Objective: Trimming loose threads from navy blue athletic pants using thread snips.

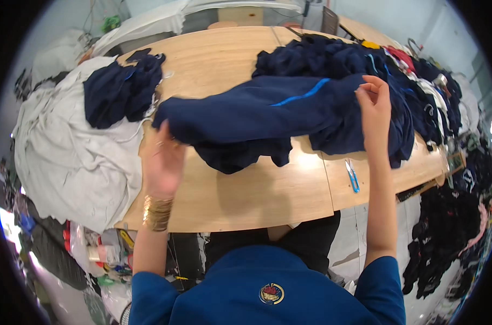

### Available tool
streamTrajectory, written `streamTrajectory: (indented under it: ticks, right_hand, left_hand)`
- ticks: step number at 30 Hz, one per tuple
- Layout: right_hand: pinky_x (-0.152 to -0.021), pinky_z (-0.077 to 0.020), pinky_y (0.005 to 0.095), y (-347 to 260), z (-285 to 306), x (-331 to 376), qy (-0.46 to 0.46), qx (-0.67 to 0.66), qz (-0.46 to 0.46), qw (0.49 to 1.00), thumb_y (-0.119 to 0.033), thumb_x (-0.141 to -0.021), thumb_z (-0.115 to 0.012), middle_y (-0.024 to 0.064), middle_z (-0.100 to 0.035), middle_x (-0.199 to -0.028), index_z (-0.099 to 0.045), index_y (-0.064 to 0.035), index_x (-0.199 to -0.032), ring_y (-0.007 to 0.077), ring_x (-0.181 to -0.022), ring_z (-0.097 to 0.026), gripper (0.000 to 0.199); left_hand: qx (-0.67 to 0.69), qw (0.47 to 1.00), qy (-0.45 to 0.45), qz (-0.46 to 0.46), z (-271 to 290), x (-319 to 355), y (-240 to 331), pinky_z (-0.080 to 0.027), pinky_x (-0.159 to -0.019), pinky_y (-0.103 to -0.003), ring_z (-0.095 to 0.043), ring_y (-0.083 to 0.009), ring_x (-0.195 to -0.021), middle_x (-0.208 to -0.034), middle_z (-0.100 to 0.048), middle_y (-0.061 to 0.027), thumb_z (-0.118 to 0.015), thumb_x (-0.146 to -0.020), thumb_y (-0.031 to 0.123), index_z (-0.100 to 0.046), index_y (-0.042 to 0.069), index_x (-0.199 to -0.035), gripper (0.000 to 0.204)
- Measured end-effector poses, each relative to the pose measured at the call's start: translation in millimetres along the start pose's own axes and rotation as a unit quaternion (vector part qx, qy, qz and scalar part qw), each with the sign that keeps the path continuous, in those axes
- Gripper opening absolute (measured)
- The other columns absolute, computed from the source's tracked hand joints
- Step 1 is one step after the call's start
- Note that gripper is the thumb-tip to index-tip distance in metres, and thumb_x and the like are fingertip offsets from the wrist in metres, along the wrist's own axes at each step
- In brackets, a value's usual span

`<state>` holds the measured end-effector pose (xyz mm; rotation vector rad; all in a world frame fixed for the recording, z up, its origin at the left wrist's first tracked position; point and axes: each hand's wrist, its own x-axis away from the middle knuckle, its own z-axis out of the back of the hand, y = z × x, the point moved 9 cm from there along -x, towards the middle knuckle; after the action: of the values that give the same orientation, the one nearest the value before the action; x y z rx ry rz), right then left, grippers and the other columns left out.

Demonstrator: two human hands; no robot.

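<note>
A navy blue garment (240, 111) with a bright blue stripe is stretched in the air above the table, part of it drooping below. My left hand (167, 162), smeared by motion and wearing gold bangles at the wrist, is closed on its left end. At the right end, my right hand (377, 105) has its thumb and fingers pinched together on the cloth. Thread snips (353, 176) with blue handles lie on the tabletop, left of my right forearm.
The wooden table (219, 54) carries a heap of navy garments (316, 54) at the back right, mixed clothes beyond it. White cloth (78, 168) drapes the left side, with a smaller navy pile (121, 89) on it. Dark clothing (441, 233) lies low at the right.
</note>
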<state>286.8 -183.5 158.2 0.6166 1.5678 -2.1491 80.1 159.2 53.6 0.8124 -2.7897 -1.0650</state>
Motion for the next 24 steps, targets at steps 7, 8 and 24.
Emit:
streamTrajectory:
  ticks: [7, 8, 24]
  right_hand:
    - [-0.089, -0.0424, 0.0338, -31.3, -158.9, 90.1, -0.208, -0.051, 0.075, 0.974, -0.006, -0.074, -0.064, 0.0180, -0.056, -0.115, -0.048, -0.0053, -0.123, 0.0299, -0.108, -0.055, 0.051]
    - [-0.084, -0.0454, 0.0328, -14.1, -155.9, 75.8, -0.222, -0.010, -0.046, 0.974, -0.006, -0.076, -0.061, 0.0175, -0.060, -0.110, -0.049, -0.0053, -0.121, 0.0298, -0.102, -0.059, 0.047]
    - [-0.037, -0.0432, 0.0205, -17.9, -34.2, -54.2, -0.415, 0.135, -0.128, 0.891, -0.002, -0.074, -0.050, 0.0044, -0.062, -0.066, -0.066, -0.0046, -0.096, 0.0122, -0.042, -0.057, 0.028]
  left_hand:
    - [-0.102, 0.974, -0.180, 0.094, -124.0, -2.8, -65.8, -0.041, -0.095, -0.038, -0.054, -0.0203, -0.103, -0.120, -0.050, -0.0059, -0.045, -0.094, 0.009, -0.032, 0.009, -0.130, 0.038]
    - [-0.174, 0.969, -0.172, 0.042, -123.1, -12.2, -47.3, -0.042, -0.094, -0.036, -0.054, -0.0197, -0.104, -0.120, -0.050, -0.0056, -0.046, -0.094, 0.010, -0.036, 0.008, -0.127, 0.035]
    - [-0.804, 0.534, -0.258, 0.040, -102.3, -21.1, 89.4, -0.025, -0.044, -0.027, -0.025, -0.0090, -0.051, -0.052, -0.027, -0.0044, -0.070, -0.079, 0.031, -0.041, -0.003, -0.058, 0.050]
